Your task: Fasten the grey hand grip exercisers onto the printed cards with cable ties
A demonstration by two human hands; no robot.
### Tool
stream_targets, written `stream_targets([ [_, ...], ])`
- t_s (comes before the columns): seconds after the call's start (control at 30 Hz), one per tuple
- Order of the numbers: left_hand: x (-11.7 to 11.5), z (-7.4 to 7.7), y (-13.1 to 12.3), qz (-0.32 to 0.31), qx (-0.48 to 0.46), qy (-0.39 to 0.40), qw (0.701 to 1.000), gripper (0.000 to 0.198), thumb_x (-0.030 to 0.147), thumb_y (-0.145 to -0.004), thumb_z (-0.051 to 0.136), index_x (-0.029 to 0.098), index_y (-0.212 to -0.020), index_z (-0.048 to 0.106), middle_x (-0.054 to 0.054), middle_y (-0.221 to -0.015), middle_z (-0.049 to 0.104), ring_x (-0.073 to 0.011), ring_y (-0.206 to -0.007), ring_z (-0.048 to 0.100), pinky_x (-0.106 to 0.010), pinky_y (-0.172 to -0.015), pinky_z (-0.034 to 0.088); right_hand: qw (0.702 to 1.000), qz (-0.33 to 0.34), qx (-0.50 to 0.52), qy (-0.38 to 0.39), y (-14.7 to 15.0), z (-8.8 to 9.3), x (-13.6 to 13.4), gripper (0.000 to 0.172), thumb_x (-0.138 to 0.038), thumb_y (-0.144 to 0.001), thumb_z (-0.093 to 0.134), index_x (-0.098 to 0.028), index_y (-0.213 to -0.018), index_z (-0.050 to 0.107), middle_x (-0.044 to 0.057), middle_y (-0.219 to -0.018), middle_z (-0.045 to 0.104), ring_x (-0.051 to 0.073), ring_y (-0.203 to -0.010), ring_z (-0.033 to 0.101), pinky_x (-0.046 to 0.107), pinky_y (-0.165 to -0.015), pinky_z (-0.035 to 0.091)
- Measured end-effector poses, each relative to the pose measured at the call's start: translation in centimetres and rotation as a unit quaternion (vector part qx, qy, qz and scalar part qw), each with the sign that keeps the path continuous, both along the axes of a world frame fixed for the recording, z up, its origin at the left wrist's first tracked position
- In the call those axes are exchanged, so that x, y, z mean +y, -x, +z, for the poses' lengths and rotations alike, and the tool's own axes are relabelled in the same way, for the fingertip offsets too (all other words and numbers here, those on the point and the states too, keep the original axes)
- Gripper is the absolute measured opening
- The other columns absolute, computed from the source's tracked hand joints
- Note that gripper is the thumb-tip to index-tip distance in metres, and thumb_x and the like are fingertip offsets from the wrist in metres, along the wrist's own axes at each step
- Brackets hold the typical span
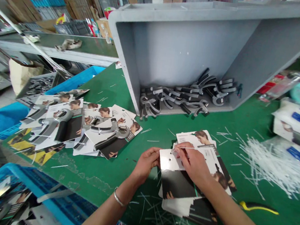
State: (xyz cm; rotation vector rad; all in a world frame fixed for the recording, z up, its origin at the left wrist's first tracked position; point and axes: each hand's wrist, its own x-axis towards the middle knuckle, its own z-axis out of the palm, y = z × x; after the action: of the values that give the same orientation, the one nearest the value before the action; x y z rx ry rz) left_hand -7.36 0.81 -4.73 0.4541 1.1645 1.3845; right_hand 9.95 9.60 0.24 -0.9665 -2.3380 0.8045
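Note:
A black-and-white printed card lies tilted on top of a stack of similar cards on the green table. My left hand pinches this card's upper left edge between thumb and fingers. Over the card's white top part, my right hand has its fingertips pressed together on a thin white cable tie, close to the small holes in the card. More printed cards show beneath and behind my right hand.
A tipped grey crate holds grey-black hand grips. Carded grips lie left. Loose white ties and yellow-black pliers lie right. A blue crate stands at the lower left.

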Motion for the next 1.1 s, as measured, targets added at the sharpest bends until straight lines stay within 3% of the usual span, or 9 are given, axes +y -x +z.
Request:
stream_targets([
  [0.2, 0.5, 0.0, -1.1, -0.031, 0.003, -0.033, 0.999, 0.032, 0.035, -0.077, 0.074, 0.016, -0.102, 0.069, -0.005, -0.091, 0.072, -0.0168, -0.08, 0.065, -0.026, -0.073, 0.048, 0.996, 0.071, -0.014, -0.048, 0.9, 0.3, 0.2, 0.015, -0.027, -0.098, 0.051, -0.021, -0.091, 0.064, 0.008, -0.097, 0.067, 0.024, -0.097, 0.057, 0.039, -0.088, 0.042],
  [0.33, 0.6, 0.0, -1.3, -0.05, 0.032, -0.046, 0.997, 0.028, 0.034, -0.076, 0.074, 0.015, -0.095, 0.071, -0.005, -0.086, 0.073, -0.0172, -0.077, 0.064, -0.027, -0.073, 0.047, 0.996, 0.055, 0.02, -0.061, 0.8, 0.6, 0.8, 0.011, -0.028, -0.093, 0.062, -0.022, -0.085, 0.068, 0.006, -0.099, 0.069, 0.025, -0.101, 0.056, 0.042, -0.093, 0.038],
  [0.57, 0.6, -0.1, -1.1, -0.057, 0.134, -0.012, 0.989, 0.021, 0.031, -0.072, 0.073, 0.016, -0.085, 0.067, 0.004, -0.063, 0.061, -0.0077, -0.049, 0.045, -0.02, -0.05, 0.035, 0.997, 0.051, 0.049, -0.003, 0.5, 0.2, 1.2, 0.01, -0.028, -0.091, 0.063, -0.023, -0.087, 0.07, 0.004, -0.092, 0.072, 0.024, -0.096, 0.058, 0.041, -0.091, 0.038],
  [0.77, -1.7, -0.4, 0.4, -0.049, 0.198, 0.028, 0.979, 0.018, 0.033, -0.074, 0.072, 0.017, -0.077, 0.065, 0.006, -0.05, 0.051, -0.0079, -0.043, 0.042, -0.019, -0.043, 0.029, 0.995, 0.05, 0.067, 0.053, -0.1, 0.6, 1.3, 0.012, -0.029, -0.092, 0.061, -0.024, -0.085, 0.07, 0.002, -0.089, 0.071, 0.022, -0.096, 0.057, 0.037, -0.09, 0.039],
  [0.9, -3.4, -0.2, 1.0, -0.06, 0.251, 0.042, 0.965, 0.023, 0.039, -0.077, 0.07, 0.017, -0.08, 0.066, 0.005, -0.054, 0.051, -0.0089, -0.046, 0.044, -0.019, -0.043, 0.032, 0.994, 0.054, 0.067, 0.064, -0.1, 0.8, 1.2, 0.016, -0.03, -0.094, 0.06, -0.024, -0.087, 0.072, 0.002, -0.09, 0.072, 0.022, -0.096, 0.056, 0.037, -0.09, 0.038],
  [1.1, -5.1, -0.7, 0.2, -0.053, 0.27, 0.015, 0.961, 0.018, 0.033, -0.08, 0.068, 0.017, -0.087, 0.063, 0.003, -0.069, 0.058, -0.009, -0.056, 0.047, -0.019, -0.053, 0.038, 0.994, 0.078, 0.073, 0.038, 0.0, 0.4, 1.1, 0.017, -0.03, -0.096, 0.057, -0.025, -0.093, 0.073, 0.002, -0.093, 0.072, 0.021, -0.095, 0.057, 0.037, -0.089, 0.038],
])
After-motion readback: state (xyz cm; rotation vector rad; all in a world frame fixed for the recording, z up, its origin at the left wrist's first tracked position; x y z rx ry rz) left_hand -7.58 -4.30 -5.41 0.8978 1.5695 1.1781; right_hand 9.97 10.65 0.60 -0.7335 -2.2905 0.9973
